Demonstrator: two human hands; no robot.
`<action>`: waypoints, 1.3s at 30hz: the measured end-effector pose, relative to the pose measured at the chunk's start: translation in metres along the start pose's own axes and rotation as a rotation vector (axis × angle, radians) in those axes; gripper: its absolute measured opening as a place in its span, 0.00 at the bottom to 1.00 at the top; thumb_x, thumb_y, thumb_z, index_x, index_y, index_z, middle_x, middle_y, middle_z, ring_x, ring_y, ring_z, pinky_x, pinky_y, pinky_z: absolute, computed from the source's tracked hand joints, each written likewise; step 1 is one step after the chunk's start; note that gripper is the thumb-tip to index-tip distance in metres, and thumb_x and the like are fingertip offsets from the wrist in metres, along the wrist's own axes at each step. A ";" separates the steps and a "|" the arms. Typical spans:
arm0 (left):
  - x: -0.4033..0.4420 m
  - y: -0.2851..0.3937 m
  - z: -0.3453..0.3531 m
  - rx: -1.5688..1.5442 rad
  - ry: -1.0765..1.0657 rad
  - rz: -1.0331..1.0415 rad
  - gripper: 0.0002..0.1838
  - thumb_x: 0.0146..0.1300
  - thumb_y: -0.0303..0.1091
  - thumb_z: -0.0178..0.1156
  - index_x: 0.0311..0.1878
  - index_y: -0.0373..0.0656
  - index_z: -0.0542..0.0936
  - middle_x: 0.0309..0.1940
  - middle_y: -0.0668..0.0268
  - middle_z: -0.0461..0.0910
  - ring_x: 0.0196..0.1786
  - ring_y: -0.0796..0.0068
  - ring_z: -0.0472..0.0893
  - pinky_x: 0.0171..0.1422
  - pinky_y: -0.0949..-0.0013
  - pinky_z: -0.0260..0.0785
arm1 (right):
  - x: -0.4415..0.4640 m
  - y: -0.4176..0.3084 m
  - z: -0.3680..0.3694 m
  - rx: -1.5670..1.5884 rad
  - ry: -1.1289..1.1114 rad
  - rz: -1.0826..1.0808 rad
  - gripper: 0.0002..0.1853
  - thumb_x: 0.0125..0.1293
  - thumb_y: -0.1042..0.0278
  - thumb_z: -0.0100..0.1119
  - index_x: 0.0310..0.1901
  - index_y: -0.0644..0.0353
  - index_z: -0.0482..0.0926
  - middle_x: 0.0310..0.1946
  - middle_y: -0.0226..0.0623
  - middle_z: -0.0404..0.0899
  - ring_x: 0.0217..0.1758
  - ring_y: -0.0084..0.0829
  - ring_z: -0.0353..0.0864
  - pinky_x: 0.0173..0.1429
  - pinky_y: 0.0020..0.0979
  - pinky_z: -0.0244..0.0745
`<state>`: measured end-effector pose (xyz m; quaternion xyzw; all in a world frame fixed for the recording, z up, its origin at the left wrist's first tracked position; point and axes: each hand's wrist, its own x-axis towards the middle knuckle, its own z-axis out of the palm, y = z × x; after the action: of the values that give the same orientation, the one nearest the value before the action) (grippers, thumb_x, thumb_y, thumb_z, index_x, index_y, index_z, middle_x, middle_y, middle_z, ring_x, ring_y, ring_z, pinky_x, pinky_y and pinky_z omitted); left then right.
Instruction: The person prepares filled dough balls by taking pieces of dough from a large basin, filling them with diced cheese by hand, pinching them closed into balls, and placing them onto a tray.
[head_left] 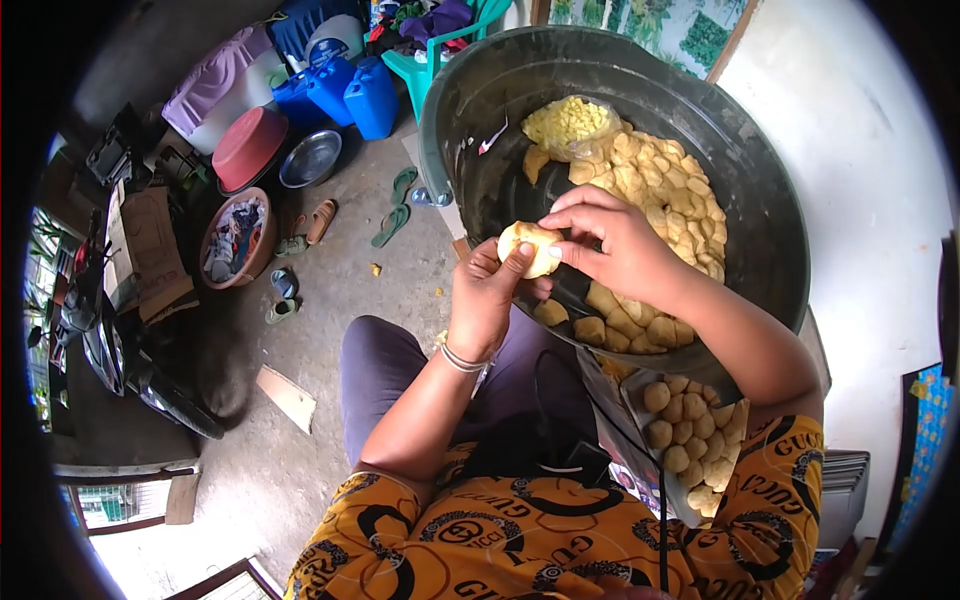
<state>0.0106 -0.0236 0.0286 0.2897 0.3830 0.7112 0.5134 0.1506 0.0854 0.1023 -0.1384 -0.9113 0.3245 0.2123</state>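
Observation:
Between my hands is a flattened piece of yellow dough [526,243], held up over the near left rim of a big dark tub [470,95]. My left hand [484,290] supports it from below, thumb pressed on its face. From the right, my right hand [612,238] pinches its edge with thumb and fingers. Inside the tub, many dough pieces [680,205] lie heaped along the right side. A clear plastic bag of small yellow chunks [570,124] rests at the far end of the heap. Several rounder dough balls [590,329] sit near the close rim.
Beside my right elbow, a tray [735,420] holds rows of round dough balls. To the left stand blue jugs [370,98], a red basin [250,145], a metal basin [311,158] and a pink tub of clothes [266,245]. Slippers [391,225] and a cardboard piece [287,398] lie on the floor.

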 end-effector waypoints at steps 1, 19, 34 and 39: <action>0.000 0.000 -0.001 -0.013 0.005 -0.010 0.13 0.67 0.34 0.55 0.47 0.33 0.76 0.35 0.61 0.82 0.30 0.74 0.81 0.34 0.73 0.76 | 0.000 -0.001 -0.001 -0.141 0.007 -0.073 0.22 0.57 0.69 0.63 0.54 0.63 0.73 0.42 0.40 0.76 0.46 0.36 0.79 0.50 0.31 0.74; 0.003 0.008 -0.006 -0.483 -0.247 -0.242 0.22 0.72 0.42 0.44 0.61 0.36 0.66 0.50 0.53 0.76 0.50 0.60 0.79 0.57 0.60 0.73 | 0.002 -0.001 -0.001 -0.108 0.043 -0.065 0.10 0.59 0.75 0.57 0.43 0.64 0.78 0.44 0.42 0.75 0.44 0.41 0.78 0.47 0.34 0.75; -0.004 0.003 0.000 -0.558 -0.219 -0.232 0.15 0.69 0.38 0.52 0.54 0.42 0.71 0.46 0.57 0.77 0.49 0.62 0.80 0.56 0.60 0.74 | -0.002 -0.019 0.006 -0.279 0.011 -0.075 0.15 0.57 0.78 0.54 0.47 0.58 0.77 0.37 0.35 0.75 0.39 0.38 0.78 0.40 0.33 0.76; -0.004 0.001 -0.001 -0.646 -0.162 -0.262 0.14 0.69 0.39 0.50 0.53 0.42 0.70 0.46 0.57 0.78 0.46 0.62 0.81 0.53 0.60 0.76 | 0.000 -0.022 0.008 -0.142 0.063 -0.175 0.12 0.56 0.78 0.56 0.44 0.62 0.77 0.35 0.38 0.75 0.42 0.42 0.76 0.43 0.37 0.74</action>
<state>0.0104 -0.0274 0.0288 0.1165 0.1305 0.6986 0.6938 0.1437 0.0642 0.1111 -0.0832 -0.9336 0.2346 0.2579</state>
